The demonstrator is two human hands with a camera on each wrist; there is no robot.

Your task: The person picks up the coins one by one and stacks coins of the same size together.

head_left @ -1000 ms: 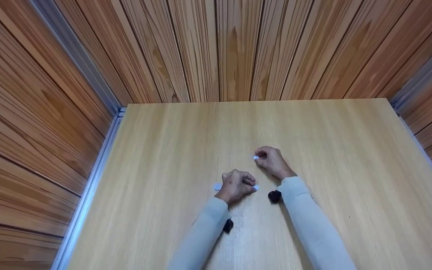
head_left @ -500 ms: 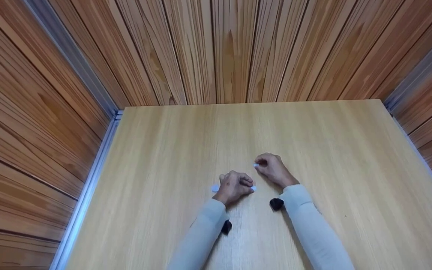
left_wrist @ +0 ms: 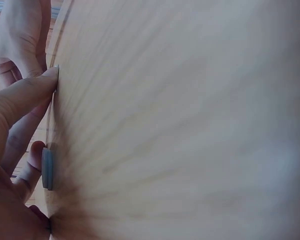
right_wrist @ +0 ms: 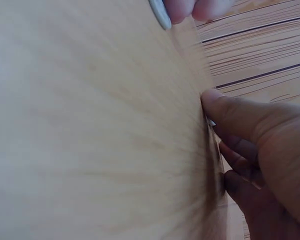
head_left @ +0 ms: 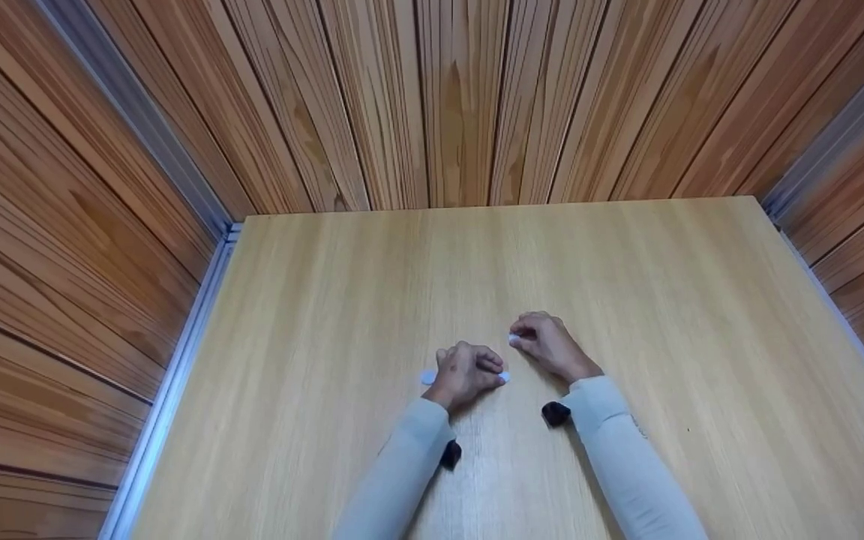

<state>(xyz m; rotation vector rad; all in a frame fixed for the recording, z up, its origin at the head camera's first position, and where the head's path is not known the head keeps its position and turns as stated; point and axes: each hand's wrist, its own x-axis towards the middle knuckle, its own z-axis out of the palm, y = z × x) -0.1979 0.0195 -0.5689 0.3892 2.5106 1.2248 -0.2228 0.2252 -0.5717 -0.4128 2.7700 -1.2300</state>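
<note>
Nearest, the left hand [head_left: 466,371] rests knuckles-up on the wooden table [head_left: 327,315], its fingers curled over small pale discs: one disc [head_left: 427,377] shows at its left edge, another [head_left: 505,376] peeks out by its fingertips. Just beyond, the right hand [head_left: 548,343] pinches a third pale disc [head_left: 514,340] between thumb and fingertips, low against the tabletop. Wooden plank walls [head_left: 462,97] rise behind.

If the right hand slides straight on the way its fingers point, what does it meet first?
The right hand points left and slightly toward the person, so it would probably meet the left hand first, at its knuckles; depth is unclear.
</note>
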